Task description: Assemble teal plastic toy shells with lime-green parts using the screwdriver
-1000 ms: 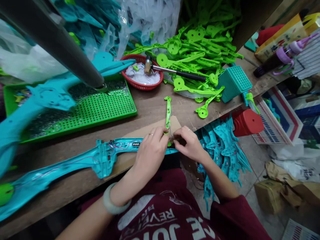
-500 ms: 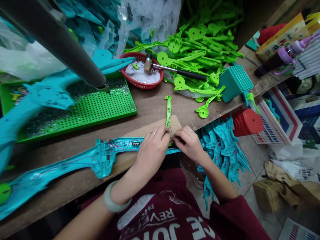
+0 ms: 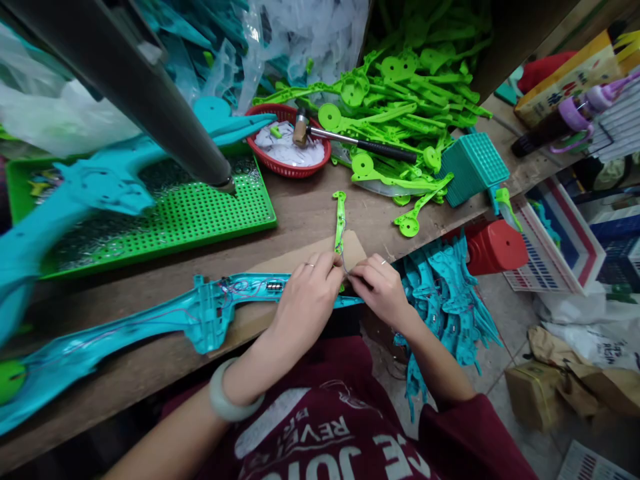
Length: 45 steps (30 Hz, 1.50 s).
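**Hands join a green strip to a teal toy shell**

Both hands, left hand point(image 3: 307, 300) and right hand point(image 3: 383, 290), pinch closed on a thin wire at the green strip point(image 3: 340, 223), beside the long teal shell point(image 3: 200, 320) lying on the tabletop point(image 3: 300, 207) near its front edge. Wiring already sits inside the shell; the joining looks unfinished. A green pegboard tray point(image 3: 200, 217) and hammer point(image 3: 350, 140) leave little free room behind.

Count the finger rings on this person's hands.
2: one on the left hand, at; one on the right hand, at. Curled fingers may hide others.
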### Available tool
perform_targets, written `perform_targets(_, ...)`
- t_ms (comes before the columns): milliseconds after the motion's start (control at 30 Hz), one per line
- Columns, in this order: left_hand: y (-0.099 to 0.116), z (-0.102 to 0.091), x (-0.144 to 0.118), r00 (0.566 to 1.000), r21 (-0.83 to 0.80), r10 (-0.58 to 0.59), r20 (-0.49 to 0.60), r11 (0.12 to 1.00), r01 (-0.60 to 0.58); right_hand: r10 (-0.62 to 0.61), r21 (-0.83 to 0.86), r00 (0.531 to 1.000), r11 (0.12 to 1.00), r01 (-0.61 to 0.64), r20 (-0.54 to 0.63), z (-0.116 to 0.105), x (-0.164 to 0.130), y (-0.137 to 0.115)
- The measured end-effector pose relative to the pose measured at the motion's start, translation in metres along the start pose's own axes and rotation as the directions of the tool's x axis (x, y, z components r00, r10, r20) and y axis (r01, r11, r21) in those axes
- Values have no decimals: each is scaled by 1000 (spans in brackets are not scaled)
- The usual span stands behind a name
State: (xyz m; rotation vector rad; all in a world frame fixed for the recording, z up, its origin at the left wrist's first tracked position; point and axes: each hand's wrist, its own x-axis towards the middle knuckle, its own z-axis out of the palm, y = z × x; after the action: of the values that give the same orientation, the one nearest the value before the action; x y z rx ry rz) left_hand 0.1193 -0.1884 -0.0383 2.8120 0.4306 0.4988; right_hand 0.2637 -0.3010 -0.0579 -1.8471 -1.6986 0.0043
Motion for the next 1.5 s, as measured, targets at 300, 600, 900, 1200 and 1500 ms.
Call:
perform_targets(300,0,-3,1,1000,24,22,13,999,-22,27,20,999,999,-28,18,-1,-1,-1)
perform_targets(600,-1,-2,1,998,-5,17,64,1000,-17,-12,33,1000,999,11,27,-4,1,-1)
perform_targets(900,-18,3,10,998,-295,30,54,955,-13,-4,165,996,986,18,-87,-2,7,0)
perform_targets(1200,-22,8,13,997,-238,33,-75,970,-50,436,502,899,788,-358,-43,5,18,-12)
perform_targets(1500,-29,5,10,995,-188,54,-87,980,-70,462,513,886,750,-418,47,-3,21,-5)
